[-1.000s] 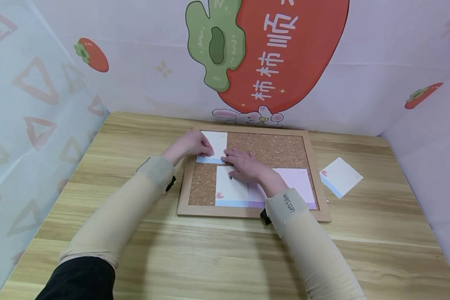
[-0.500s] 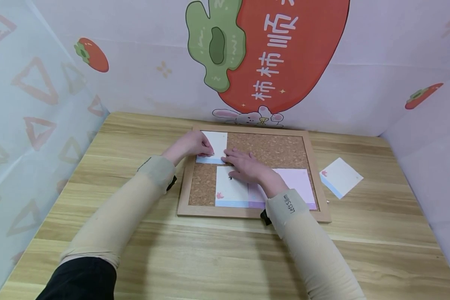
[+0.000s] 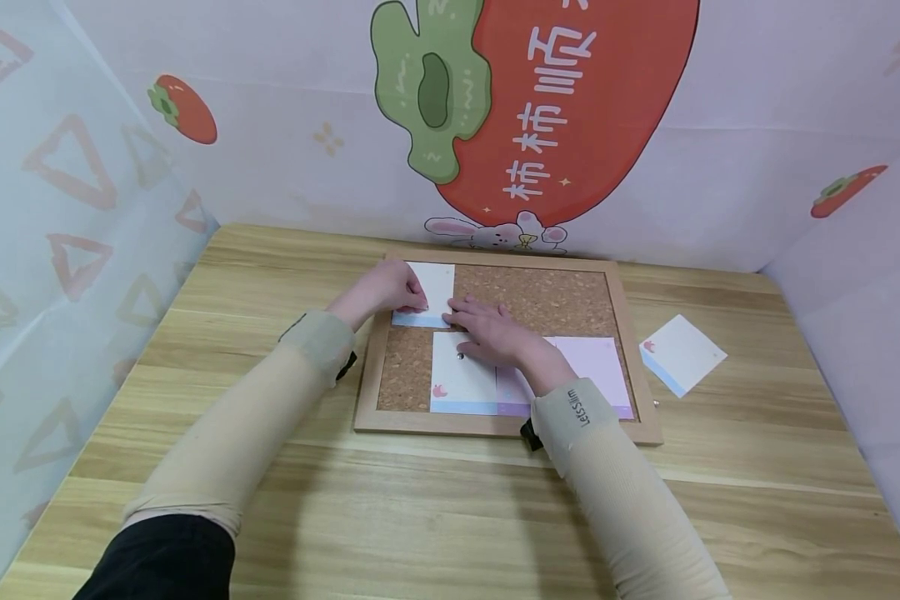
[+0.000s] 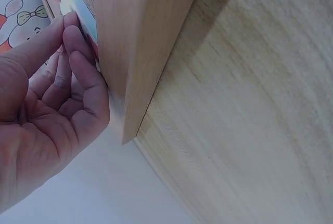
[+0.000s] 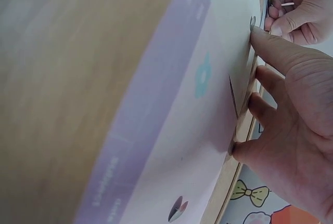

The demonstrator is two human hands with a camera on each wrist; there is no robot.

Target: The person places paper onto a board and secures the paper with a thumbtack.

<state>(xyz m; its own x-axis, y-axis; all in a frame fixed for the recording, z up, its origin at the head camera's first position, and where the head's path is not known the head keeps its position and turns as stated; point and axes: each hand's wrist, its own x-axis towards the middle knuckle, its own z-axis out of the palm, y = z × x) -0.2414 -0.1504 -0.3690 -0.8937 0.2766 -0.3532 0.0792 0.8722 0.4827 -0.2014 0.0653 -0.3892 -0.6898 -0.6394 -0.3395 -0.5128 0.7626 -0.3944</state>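
Observation:
A wood-framed cork board (image 3: pixel 547 287) lies on the table. At its upper left is a white note card (image 3: pixel 437 279) with a blue bottom strip. My left hand (image 3: pixel 392 290) bends over that card, thumb and fingertips pinched together at a tiny shiny spot that looks like a thumbtack, mostly hidden. My right hand (image 3: pixel 495 335) rests with spread fingers on the board, its fingertips at the card's right edge. Its thumb lies by a silver thumbtack (image 5: pixel 253 22) on the lower white card (image 3: pixel 461 387). Lilac cards (image 3: pixel 588 367) lie to the right, partly under the right wrist.
A loose white card (image 3: pixel 682 356) with a blue strip lies on the table right of the board. A small shiny piece (image 3: pixel 656 403) sits beside the frame's right edge. Printed cloth walls (image 3: pixel 292 100) stand behind and at both sides of the wooden table (image 3: pixel 420 517).
My left wrist and forearm have shifted very slightly to the right, with the fingertips at the same spot. The right hand and the cards have not moved.

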